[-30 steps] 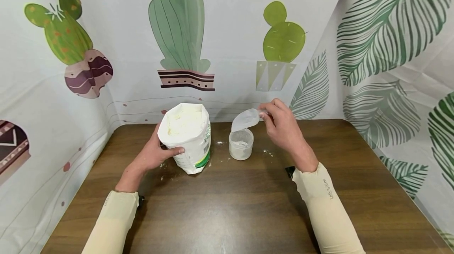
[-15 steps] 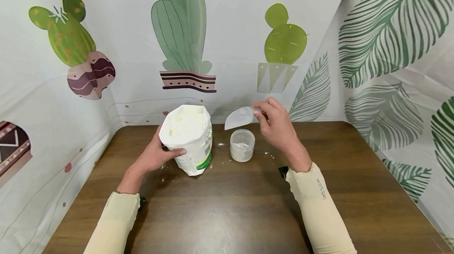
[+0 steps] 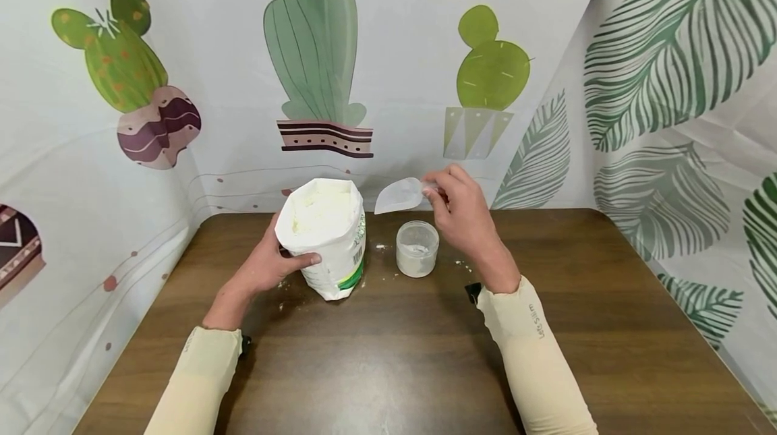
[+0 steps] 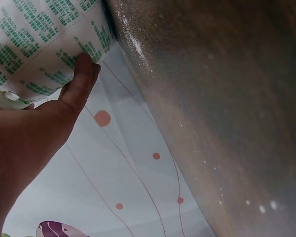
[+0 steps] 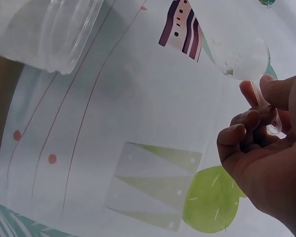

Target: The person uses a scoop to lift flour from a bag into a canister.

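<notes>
My left hand (image 3: pixel 267 261) grips the side of an open white paper bag (image 3: pixel 330 263) of pale powder, thumb across its front. The left wrist view shows green print on the bag (image 4: pixel 39 39) and fingers bent against it. Between thumb and fingers my right hand (image 3: pixel 459 209) pinches the handle of a translucent plastic scoop (image 3: pixel 399 196). The scoop is held above and behind a clear round jar (image 3: pixel 417 249), its tip towards the bag. Some white powder lies inside the jar. In the right wrist view a little residue clings to the scoop (image 5: pixel 237 49).
Powder specks (image 3: pixel 381 247) dot the brown wooden table (image 3: pixel 364 367) around the bag and jar. Behind the table's back edge hangs a white cloth (image 3: pixel 400 50) printed with cacti and leaves.
My right hand has moved left and slightly up with the scoop, from over the jar towards the bag. The left hand keeps its grip on the bag.
</notes>
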`<state>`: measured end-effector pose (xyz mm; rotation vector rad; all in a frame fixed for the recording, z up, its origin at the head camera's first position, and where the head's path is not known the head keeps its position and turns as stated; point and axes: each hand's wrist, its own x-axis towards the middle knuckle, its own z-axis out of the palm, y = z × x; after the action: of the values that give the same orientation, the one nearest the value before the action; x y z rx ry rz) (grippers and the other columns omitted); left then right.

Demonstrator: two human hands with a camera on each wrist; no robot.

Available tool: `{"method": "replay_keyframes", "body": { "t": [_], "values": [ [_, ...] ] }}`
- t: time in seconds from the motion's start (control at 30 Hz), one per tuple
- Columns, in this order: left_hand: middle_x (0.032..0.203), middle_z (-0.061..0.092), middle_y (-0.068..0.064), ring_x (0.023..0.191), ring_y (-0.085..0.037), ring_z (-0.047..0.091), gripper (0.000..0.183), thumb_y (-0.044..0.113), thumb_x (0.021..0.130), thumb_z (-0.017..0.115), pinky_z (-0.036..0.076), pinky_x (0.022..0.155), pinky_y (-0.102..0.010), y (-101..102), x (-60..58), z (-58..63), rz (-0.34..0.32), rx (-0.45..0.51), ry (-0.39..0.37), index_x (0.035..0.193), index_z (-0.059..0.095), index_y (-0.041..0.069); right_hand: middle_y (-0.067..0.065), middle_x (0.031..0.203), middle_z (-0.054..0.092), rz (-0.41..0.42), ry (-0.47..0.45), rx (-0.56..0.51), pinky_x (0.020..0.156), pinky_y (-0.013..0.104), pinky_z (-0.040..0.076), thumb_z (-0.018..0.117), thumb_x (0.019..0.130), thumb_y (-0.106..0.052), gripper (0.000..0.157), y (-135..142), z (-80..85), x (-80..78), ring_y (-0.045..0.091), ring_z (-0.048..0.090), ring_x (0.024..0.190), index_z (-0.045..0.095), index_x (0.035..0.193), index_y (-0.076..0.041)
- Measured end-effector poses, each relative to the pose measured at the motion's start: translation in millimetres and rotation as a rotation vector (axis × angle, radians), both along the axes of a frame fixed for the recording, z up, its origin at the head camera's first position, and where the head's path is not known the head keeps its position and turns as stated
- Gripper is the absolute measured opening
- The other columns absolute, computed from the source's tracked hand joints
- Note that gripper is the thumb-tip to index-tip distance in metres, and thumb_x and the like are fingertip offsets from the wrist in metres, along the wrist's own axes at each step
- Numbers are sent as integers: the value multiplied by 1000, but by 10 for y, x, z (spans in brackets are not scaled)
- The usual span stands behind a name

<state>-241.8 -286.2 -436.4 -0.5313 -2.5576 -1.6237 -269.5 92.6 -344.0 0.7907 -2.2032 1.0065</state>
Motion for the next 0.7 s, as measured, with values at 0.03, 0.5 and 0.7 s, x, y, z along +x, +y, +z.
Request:
{"method": "replay_keyframes", "body": {
  "t": [0.03,0.5,0.7],
  "values": [
    [162,36,-4,142,-25,42,118,10,85,91,38,113,-41,2,0,2,0,2,1,169,12,34,10,87,55,1,1,-1,69,34,43,71,100,-1,12,-10,-2,-2,22,49,74,76,111,2],
    [160,39,-5,140,-25,44,118,13,84,93,39,112,-39,-9,-2,7,29,1,-21,168,13,31,9,84,54,51,-28,4,69,35,43,71,101,-4,14,-166,-70,-44,21,48,74,76,113,2],
    [160,39,-5,140,-25,45,117,16,84,93,40,112,-42,-7,-20,-12,25,-10,-19,168,13,31,8,84,54,58,-12,-17,68,34,42,71,101,-4,14,-239,-101,-65,20,48,73,77,112,2]
  ]
}}
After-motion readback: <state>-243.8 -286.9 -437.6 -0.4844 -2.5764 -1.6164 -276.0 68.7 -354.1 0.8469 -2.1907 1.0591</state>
